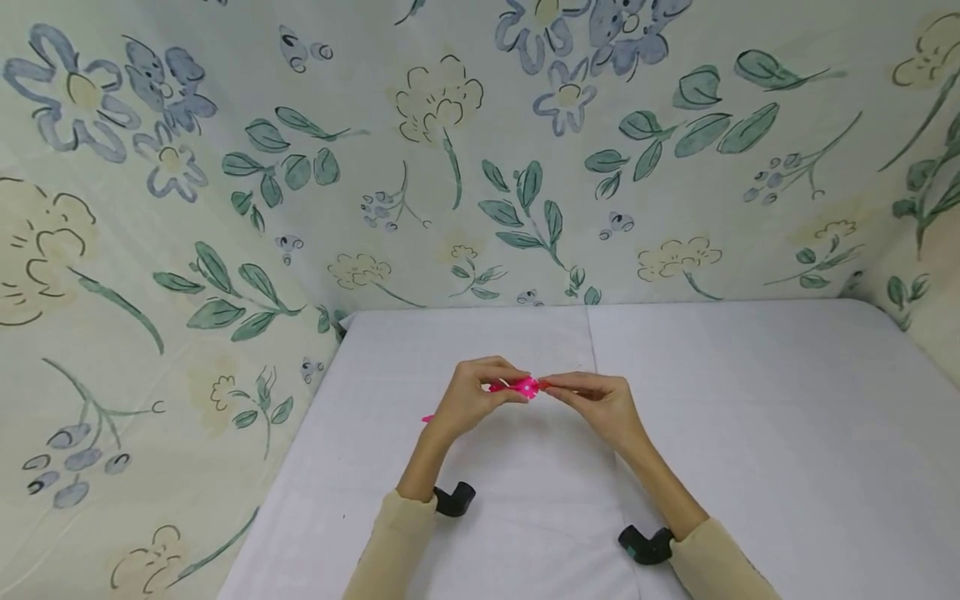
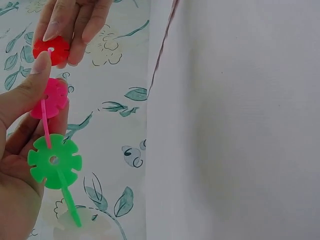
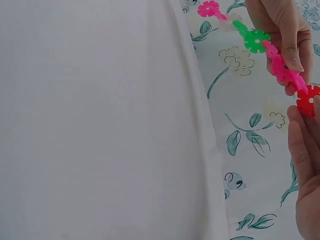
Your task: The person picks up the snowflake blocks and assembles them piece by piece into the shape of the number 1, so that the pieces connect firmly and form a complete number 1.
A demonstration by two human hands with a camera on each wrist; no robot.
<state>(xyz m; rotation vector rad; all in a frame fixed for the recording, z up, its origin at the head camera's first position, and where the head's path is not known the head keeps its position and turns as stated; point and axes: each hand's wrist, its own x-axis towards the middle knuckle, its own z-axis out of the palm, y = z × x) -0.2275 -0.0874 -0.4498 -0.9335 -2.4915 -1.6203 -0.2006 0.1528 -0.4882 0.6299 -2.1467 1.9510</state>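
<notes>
My left hand (image 1: 474, 398) pinches a bright pink, notched plastic disc (image 2: 56, 96) of the interlocking flower-shaped kind. It is part of a chain of discs slotted edge to edge. A green disc (image 2: 55, 162), a whitish disc (image 3: 230, 23) and another pink disc (image 3: 208, 8) trail off from it past the left wrist. Opposite, my right hand (image 1: 602, 402) grips a red disc (image 3: 308, 101) between thumb and fingers. The red disc touches the held pink one at its edge; whether they are slotted together cannot be told. Both hands are raised over the table, close together.
A white cloth covers the table (image 1: 750, 450). Behind it and to the left hangs a floral curtain (image 1: 420, 225). Black wrist-worn devices (image 1: 456, 500) stick out from both sleeves. A fold line runs down the cloth near the middle.
</notes>
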